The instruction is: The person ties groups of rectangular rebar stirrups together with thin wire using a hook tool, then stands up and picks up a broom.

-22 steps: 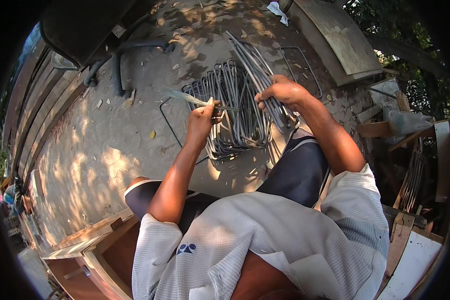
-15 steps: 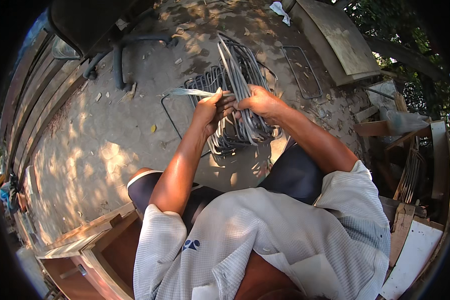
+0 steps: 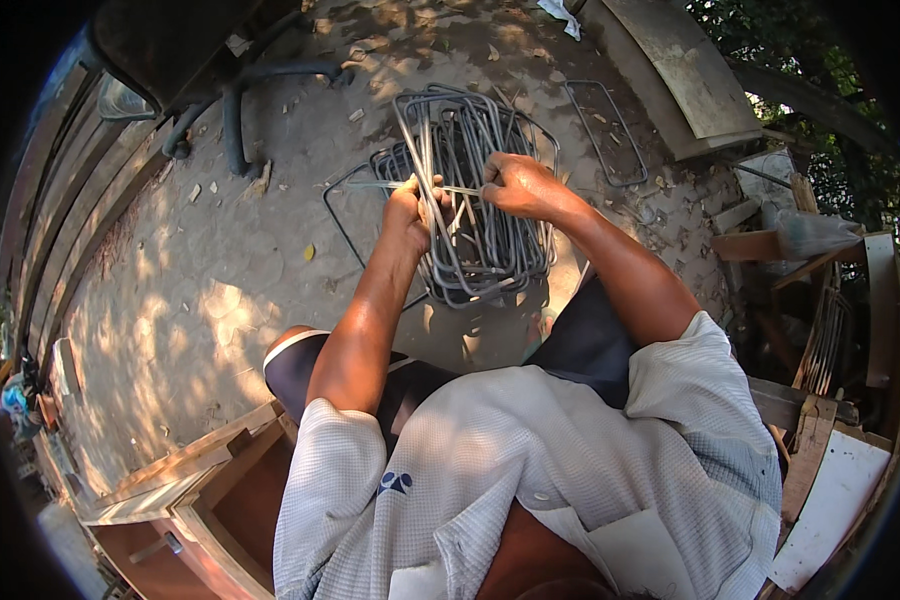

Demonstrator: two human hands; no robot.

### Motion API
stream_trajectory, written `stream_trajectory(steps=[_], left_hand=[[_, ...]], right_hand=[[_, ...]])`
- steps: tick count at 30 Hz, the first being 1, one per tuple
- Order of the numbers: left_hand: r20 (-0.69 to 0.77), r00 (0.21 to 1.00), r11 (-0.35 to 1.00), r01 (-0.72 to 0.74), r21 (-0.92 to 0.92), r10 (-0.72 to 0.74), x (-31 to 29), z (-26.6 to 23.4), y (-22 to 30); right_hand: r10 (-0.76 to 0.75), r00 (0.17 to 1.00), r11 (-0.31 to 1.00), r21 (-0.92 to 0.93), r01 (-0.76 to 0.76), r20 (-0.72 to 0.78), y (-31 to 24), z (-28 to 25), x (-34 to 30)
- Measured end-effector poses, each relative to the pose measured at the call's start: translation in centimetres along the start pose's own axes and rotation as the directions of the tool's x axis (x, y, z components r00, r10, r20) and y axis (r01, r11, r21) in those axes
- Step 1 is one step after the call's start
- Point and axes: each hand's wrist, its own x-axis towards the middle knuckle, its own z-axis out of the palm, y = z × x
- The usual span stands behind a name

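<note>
A pile of rectangular bent steel rod frames (image 3: 510, 245) sits on the ground between my knees. A few frames stand tilted at its left side, against my left hand (image 3: 411, 212), whose fingers are closed around a thin bundle of pale wires (image 3: 370, 184). The wires run sideways across these frames. To the right, my right hand (image 3: 523, 187) is closed in a fist above the pile, at the right end of the wires, seemingly pinching them. Its fingertips are partly hidden.
One separate rod frame (image 3: 606, 133) lies on the ground at the far right. A chair base (image 3: 235, 125) stands at the upper left beside long planks (image 3: 80, 215). Wooden boxes (image 3: 185, 520) are at the lower left, with scrap boards (image 3: 830, 500) at the right.
My right hand has let go of the group of rod frames and moved up to the right end of the wires. Most of those frames now lean back on the pile; a few stay tilted left.
</note>
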Motion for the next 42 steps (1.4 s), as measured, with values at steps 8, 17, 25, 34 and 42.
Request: stream_trajectory(steps=[8, 17, 25, 34, 42], left_hand=[[-0.024, 0.998, 0.998, -0.06, 0.025, 0.061, -1.1, 3.2, -1.6], [-0.168, 0.978, 0.992, -0.119, 0.05, 0.126, 1.1, 3.1, -2.8], [0.157, 0.91, 0.871, -0.414, 0.265, 0.385, 1.2, 6.5, -4.9], [0.573, 0.7, -0.007, -0.631, 0.776, 0.426, 0.2, 4.7, -8.1], [0.329, 0.826, 0.389, -0.519, 0.761, 0.458, -2.2, 4.9, -6.5]], right_hand=[[-0.082, 0.996, 0.988, -0.128, 0.086, 0.037, 0.6, 1.0, 1.9], [0.132, 0.991, 0.508, 0.861, -0.034, -0.039, 1.3, -3.0, -0.1], [-0.102, 0.987, 0.435, 0.887, 0.155, -0.123, -2.6, -2.9, -1.6], [-0.14, 0.983, 0.576, 0.797, 0.182, -0.123, -2.2, -4.0, -2.5], [-0.214, 0.966, 0.833, 0.491, 0.257, -0.142, 2.1, -11.0, 1.5]])
